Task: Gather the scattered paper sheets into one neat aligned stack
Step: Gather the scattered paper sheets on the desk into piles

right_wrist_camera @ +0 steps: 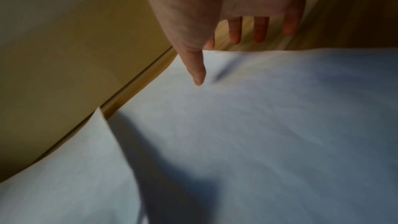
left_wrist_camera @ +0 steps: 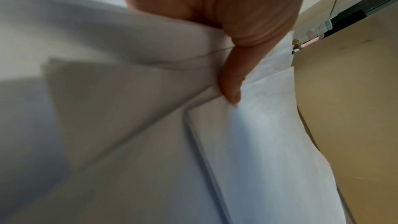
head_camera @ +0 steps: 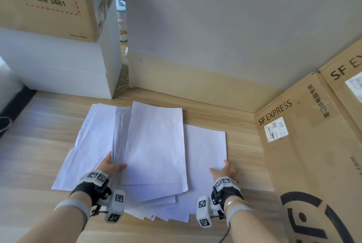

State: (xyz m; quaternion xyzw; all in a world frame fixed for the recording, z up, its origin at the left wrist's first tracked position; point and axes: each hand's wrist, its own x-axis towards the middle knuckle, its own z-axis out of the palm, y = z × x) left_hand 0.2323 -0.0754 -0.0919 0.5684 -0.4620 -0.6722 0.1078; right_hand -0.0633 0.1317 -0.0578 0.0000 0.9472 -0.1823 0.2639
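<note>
Several white paper sheets lie overlapping on a wooden surface (head_camera: 35,145). My left hand (head_camera: 111,164) grips the left edge of a middle bundle of sheets (head_camera: 154,141), its edge raised a little. In the left wrist view the thumb (left_wrist_camera: 232,81) presses on top of the sheets (left_wrist_camera: 269,142); the fingers are hidden beneath them. More sheets (head_camera: 92,137) fan out flat to the left. My right hand (head_camera: 223,170) is at the near right corner of the right sheet (head_camera: 205,145). Its thumb (right_wrist_camera: 197,69) reaches over that sheet (right_wrist_camera: 258,125), and the straight fingers (right_wrist_camera: 235,30) lie just past its edge.
A tall SF Express cardboard box (head_camera: 313,154) stands close on the right. Stacked white boxes (head_camera: 58,66) with a brown carton (head_camera: 49,2) on top stand at the back left. A grey wall (head_camera: 215,27) closes the back.
</note>
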